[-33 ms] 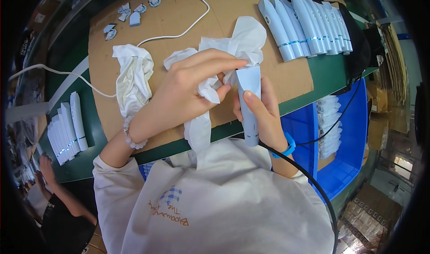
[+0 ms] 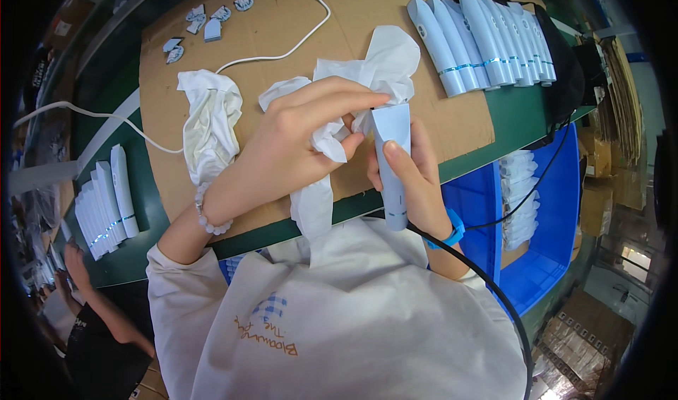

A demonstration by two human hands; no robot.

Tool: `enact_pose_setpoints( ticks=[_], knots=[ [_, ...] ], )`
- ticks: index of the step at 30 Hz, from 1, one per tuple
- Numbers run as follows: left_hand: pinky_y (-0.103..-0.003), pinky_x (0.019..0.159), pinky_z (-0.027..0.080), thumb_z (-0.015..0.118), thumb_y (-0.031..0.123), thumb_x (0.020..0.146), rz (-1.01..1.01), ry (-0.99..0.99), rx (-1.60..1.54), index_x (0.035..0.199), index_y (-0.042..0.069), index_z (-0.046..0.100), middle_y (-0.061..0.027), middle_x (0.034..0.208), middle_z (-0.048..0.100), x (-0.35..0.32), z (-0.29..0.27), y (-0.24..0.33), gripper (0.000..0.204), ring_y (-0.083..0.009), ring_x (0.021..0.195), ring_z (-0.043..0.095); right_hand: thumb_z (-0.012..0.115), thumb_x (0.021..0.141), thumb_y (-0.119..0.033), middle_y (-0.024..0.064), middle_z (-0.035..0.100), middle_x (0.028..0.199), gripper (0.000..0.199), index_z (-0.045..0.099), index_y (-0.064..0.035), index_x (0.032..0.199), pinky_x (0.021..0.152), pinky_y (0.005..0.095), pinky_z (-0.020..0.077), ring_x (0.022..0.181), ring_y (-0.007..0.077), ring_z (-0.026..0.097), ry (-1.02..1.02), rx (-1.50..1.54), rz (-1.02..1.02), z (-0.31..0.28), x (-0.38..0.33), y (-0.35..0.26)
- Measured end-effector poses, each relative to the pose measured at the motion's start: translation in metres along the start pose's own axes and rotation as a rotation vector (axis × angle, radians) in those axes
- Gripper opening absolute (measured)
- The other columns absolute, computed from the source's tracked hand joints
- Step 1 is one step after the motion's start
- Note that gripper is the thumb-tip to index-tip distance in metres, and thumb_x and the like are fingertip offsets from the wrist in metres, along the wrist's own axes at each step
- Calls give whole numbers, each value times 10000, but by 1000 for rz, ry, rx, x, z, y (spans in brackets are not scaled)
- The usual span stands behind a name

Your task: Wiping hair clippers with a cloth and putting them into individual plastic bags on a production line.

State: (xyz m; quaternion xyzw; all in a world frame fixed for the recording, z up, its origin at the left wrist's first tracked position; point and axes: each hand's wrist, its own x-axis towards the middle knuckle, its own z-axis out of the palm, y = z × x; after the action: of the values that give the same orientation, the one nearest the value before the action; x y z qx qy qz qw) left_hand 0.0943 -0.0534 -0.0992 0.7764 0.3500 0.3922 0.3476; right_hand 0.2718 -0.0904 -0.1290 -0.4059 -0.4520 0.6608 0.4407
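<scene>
My right hand (image 2: 421,167) grips a slim pale blue handheld device (image 2: 393,153), thumb on its front and fingers behind. The device stands nearly upright, its wider end away from me. My left hand (image 2: 300,128) is closed on a crumpled white cloth (image 2: 392,57), which spills out beyond the fingers and hangs down by the table edge. The left fingertips press the cloth at the device's far end, partly hiding that end. Left of this hand lies another crumpled white cloth (image 2: 210,117).
Similar devices (image 2: 487,43) lie in a row at the far right, with more (image 2: 106,206) on the left. Small parts (image 2: 212,26) and a white cable (image 2: 296,47) rest on the cardboard (image 2: 459,121). A blue bin (image 2: 551,223) holds white-wrapped items. A co-worker's hand (image 2: 76,266) is at left.
My hands, the device and the cloth look unchanged. The co-worker's hand and arm at the left have shifted very slightly.
</scene>
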Motion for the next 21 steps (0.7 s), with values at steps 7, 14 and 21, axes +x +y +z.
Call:
enact_pose_setpoints(
  ticks=[7, 14, 21],
  knots=[
    [-271, 685, 489, 639, -90, 663, 0, -11, 2, 1081, 27, 607, -107, 1011, 607, 0, 2, -2, 435, -199, 820, 586, 324, 954, -381, 72, 512, 676, 383, 419, -36, 1092, 455, 219, 377, 493, 106, 464, 62, -10, 86, 6, 3, -3],
    [-260, 684, 483, 642, -93, 666, -5, 58, 129, 1110, 46, 593, -99, 1054, 585, 2, -3, -8, 468, -170, 740, 607, 118, 919, -571, 78, 503, 652, 645, 433, -33, 1083, 453, 226, 382, 463, 119, 448, 33, 68, 155, 7, 4, -1],
    [-254, 696, 475, 645, -94, 655, -32, 67, 79, 1113, 45, 583, -89, 1090, 553, 1, -2, -7, 482, -153, 751, 603, 303, 895, -559, 94, 521, 683, 642, 385, -5, 1209, 477, 239, 388, 504, 127, 478, -122, 98, 167, 2, -2, -11]
  ],
)
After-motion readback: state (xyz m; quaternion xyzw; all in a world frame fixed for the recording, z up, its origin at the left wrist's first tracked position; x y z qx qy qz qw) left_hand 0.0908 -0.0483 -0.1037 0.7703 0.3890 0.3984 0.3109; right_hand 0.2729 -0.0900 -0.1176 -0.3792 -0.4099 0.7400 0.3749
